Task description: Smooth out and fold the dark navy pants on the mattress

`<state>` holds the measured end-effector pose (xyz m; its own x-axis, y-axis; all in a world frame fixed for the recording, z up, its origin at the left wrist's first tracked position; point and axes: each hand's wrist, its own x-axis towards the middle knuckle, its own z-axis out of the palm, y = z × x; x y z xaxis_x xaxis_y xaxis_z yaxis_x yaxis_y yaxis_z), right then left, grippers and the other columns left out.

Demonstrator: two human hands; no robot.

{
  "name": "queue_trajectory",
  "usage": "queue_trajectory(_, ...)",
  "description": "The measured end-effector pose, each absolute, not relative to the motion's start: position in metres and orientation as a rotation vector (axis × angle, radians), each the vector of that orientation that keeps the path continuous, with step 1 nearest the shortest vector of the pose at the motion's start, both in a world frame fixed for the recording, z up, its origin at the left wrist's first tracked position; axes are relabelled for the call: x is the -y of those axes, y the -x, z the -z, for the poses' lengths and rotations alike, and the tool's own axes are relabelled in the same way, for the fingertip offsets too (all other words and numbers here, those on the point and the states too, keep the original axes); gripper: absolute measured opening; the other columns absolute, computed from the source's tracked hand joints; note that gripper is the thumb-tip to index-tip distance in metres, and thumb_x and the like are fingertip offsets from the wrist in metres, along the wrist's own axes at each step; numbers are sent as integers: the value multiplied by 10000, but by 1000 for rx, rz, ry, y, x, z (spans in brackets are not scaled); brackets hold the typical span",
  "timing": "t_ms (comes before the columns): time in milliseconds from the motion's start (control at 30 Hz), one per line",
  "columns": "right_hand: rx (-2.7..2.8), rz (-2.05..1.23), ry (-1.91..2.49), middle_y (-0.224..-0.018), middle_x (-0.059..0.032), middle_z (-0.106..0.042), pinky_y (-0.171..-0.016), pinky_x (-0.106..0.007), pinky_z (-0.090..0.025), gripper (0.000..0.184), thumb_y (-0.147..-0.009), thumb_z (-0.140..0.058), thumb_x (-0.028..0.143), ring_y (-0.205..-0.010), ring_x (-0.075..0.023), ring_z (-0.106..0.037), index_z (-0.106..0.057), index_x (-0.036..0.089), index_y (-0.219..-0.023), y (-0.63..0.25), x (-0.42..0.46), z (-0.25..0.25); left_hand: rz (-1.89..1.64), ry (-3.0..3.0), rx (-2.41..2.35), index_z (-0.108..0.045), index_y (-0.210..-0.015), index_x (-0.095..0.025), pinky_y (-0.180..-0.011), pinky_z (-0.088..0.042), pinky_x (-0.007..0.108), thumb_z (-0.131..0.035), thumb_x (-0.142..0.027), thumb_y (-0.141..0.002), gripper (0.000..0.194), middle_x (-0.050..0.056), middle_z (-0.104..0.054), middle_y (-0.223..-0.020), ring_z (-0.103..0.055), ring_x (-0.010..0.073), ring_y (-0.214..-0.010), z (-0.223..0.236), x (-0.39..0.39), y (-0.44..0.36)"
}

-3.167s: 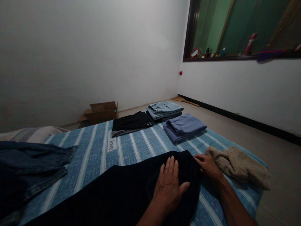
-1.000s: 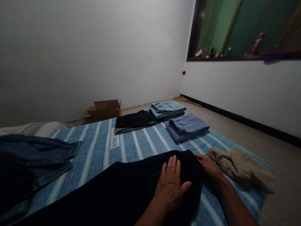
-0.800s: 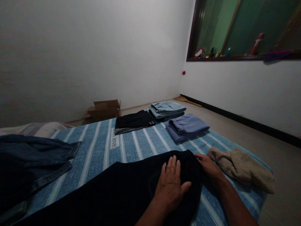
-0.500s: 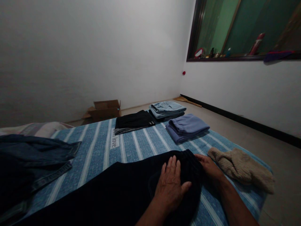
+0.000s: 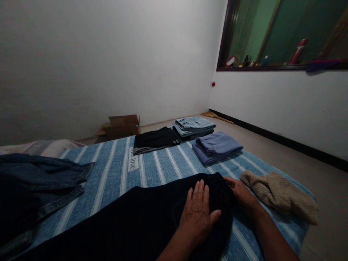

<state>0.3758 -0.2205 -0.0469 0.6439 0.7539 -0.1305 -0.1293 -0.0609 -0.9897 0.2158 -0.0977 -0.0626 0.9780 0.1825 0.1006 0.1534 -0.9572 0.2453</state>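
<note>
Dark trousers [image 5: 130, 217] lie spread across the bed, their elastic waistband toward the right. My left hand [image 5: 198, 210] rests flat on them near a stitched pocket, fingers stretched out and thumb apart. At the waistband's edge, my right hand [image 5: 241, 192] holds the cloth with curled fingers, their tips partly hidden by the fabric. Just right of that hand is a crumpled beige knit piece [image 5: 280, 194]. Folded lilac trousers [image 5: 217, 146] sit beyond both hands.
The bed's blue striped sheet [image 5: 108, 170] also carries folded black clothes [image 5: 156, 139], a light-blue folded stack [image 5: 194, 125] and blue jeans [image 5: 46, 174] at left. Behind the bed are a cardboard box [image 5: 123, 127] and a white wall [image 5: 108, 58]. A window [image 5: 285, 32] is at upper right.
The view has shifted very slightly. Both hands and the dark trousers stay in nearly the same place.
</note>
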Motion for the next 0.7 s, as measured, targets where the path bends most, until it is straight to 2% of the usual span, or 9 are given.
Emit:
queue_trajectory(167, 563, -886, 1394, -870, -79, -708, -661, -342, -504, 600, -599, -771, 304, -772, -251, -652, -615, 182, -1166, -376, 219, 51, -185, -2873, -251, -118, -1453, -159, -1124, -156, 482, -240, -618, -879, 745, 115, -30, -1526, -4, 246, -1393, 65, 97, -217)
queue_trajectory(367, 587, -844, 1425, -817, -75, -707, -563, -292, -480, 543, -619, -749, 268, -729, -242, -649, -630, 169, -1139, -377, 217, 55, -199, -2867, -240, -129, -1452, -163, -1117, -160, 497, -232, -625, -876, 746, 118, -33, -1526, -8, 252, -1391, 65, 97, -216)
queue_trajectory(500, 506, -744, 1452, -802, -81, -701, -567, -294, -480, 493, -592, -758, 288, -716, -243, -645, -673, 143, -1055, -375, 212, 55, -203, -2868, -244, -127, -1452, -179, -1115, -166, 500, -298, -614, -869, 747, 114, -24, -1527, -5, 255, -1390, 61, 98, -216)
queue_trajectory(700, 448, -694, 1485, -753, -75, -695, -512, -268, -452, 432, -559, -778, 300, -651, -224, -635, -704, 128, -948, -377, 212, 57, -93, -2883, -275, -139, -1449, -169, -1104, -172, 532, -474, -488, -844, 762, 127, -5, -1521, -3, 282, -1384, 46, 103, -216)
